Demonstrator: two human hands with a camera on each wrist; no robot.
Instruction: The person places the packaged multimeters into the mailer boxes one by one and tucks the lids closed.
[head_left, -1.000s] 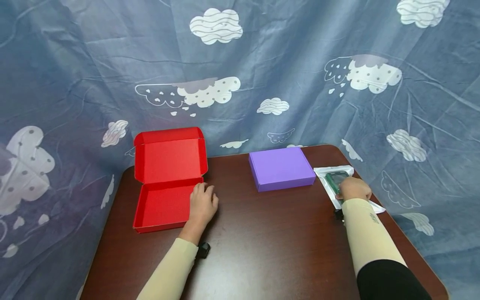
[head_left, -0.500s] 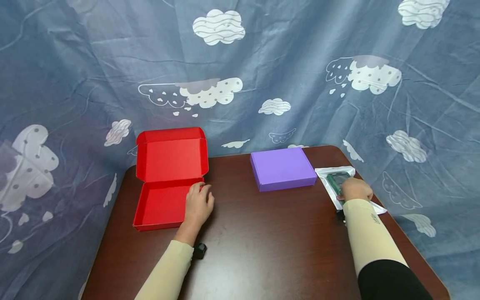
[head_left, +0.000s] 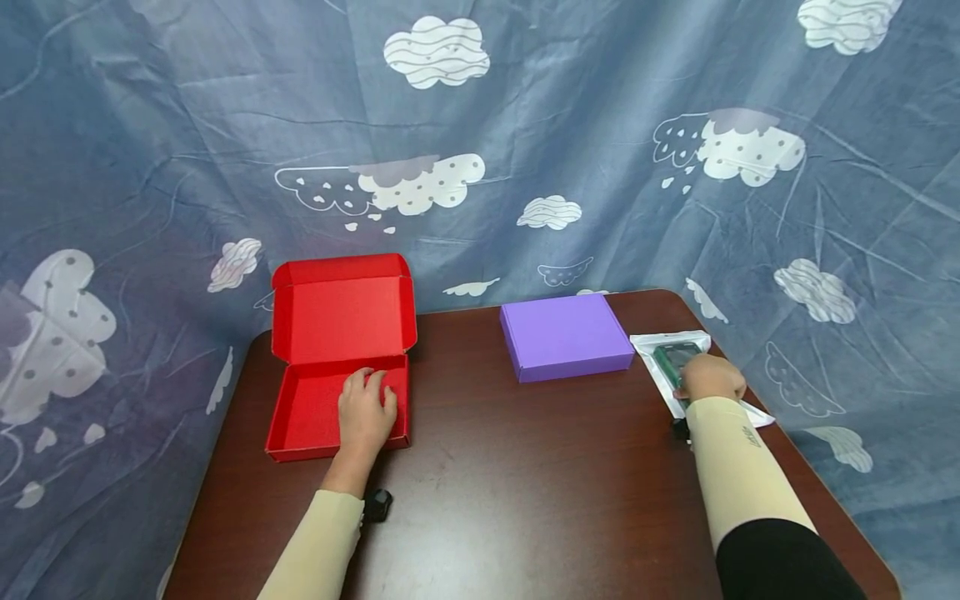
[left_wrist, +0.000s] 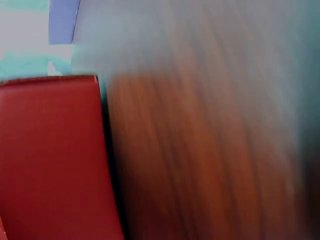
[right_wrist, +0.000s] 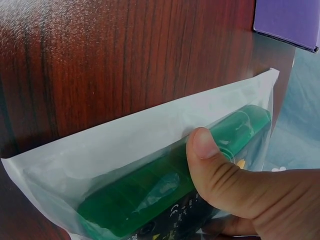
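At the table's right edge my right hand [head_left: 712, 377] grips a white-edged clear plastic bag [right_wrist: 135, 120] with a green item and black printed matter inside. In the right wrist view the thumb presses the translucent green item [right_wrist: 150, 195] through the film; the other fingers are mostly hidden. The open red box [head_left: 318, 406] stands at the left, lid raised at the back. Over the right part of its tray is my left hand [head_left: 365, 412], fingers loosely bent and holding nothing. Whether it touches the box I cannot tell. The left wrist view shows the box's red side [left_wrist: 55, 160] but no hand.
A closed purple box [head_left: 566, 337] lies at the back of the table, just left of the bag. The brown table [head_left: 510, 483] has rounded corners. A blue cloud-patterned curtain [head_left: 480, 125] hangs close behind it and along the sides.
My left hand has moved left, from the red box's right edge to over its tray. The right hand and the bag have stayed in place.
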